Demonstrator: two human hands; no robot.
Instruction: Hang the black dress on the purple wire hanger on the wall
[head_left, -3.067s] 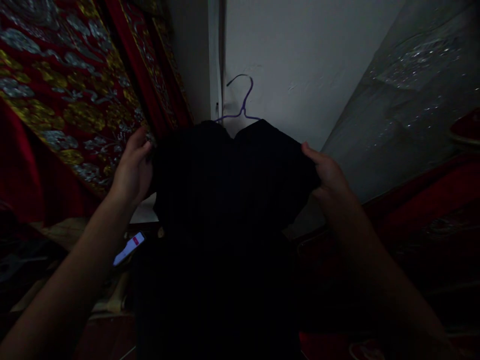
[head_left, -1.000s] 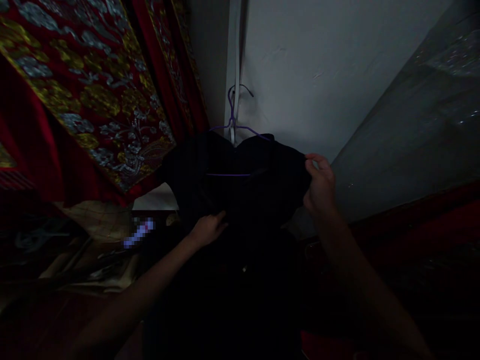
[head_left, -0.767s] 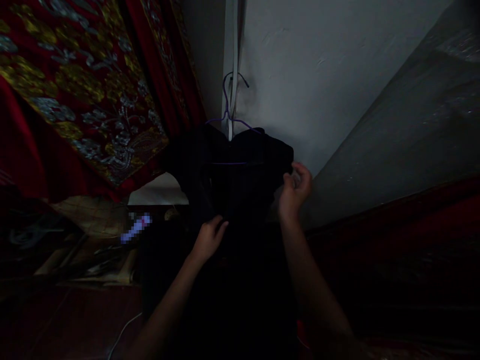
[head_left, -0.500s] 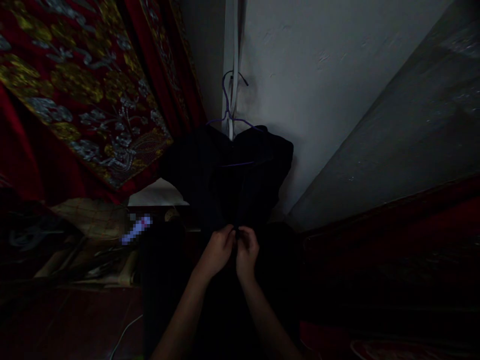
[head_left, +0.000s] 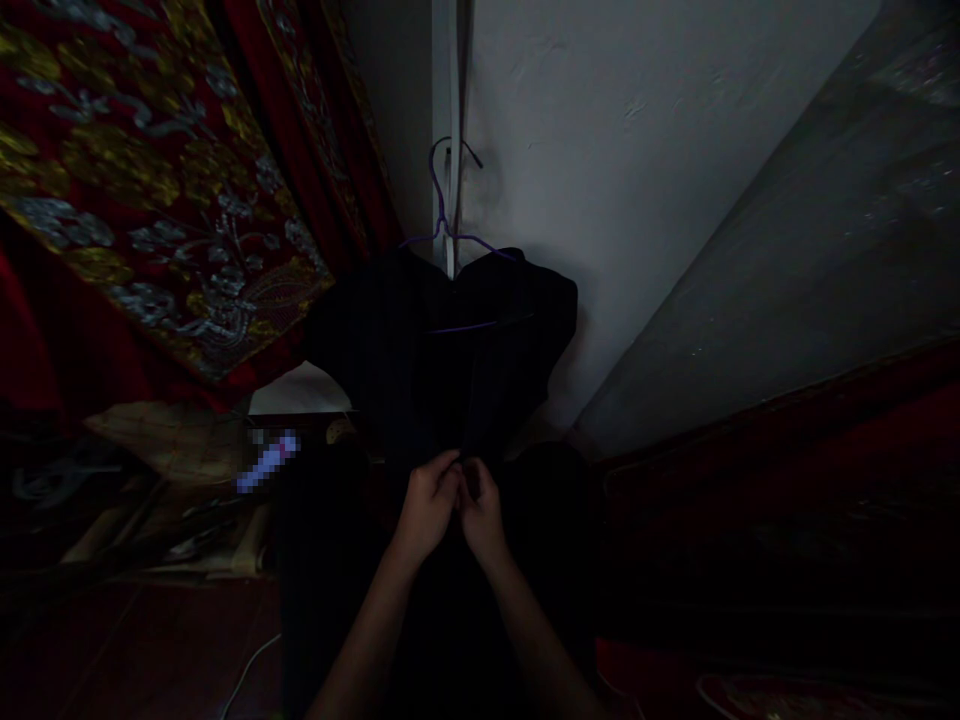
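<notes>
A dark short-sleeved garment (head_left: pixel 367 320), black or navy, hangs on a thin purple wire hanger (head_left: pixel 441 225). Its neck and front gape apart in a V that narrows down to my hands. At the bottom of that V, my left hand (head_left: pixel 431 495) pinches the garment's front edge. My right hand (head_left: pixel 480 505) is closed beside it, fingertips against the other front edge and almost touching the left ones. Whatever small part lies between the fingertips is too dark to make out. Below my hands the cloth melts into black.
Red cloth with gold and silver embroidery (head_left: pixel 172 180) hangs at the left. A pale vertical strip (head_left: pixel 454 90) holds the hanger against the grey wall (head_left: pixel 600 130). A wooden seat-like piece (head_left: pixel 180 440) and a pale cord (head_left: pixel 251 665) are at lower left.
The view has shifted slightly, so the garment and hanger sit a little further left. My hands have drawn closer together at the front edges, the fingertips now almost meeting.
</notes>
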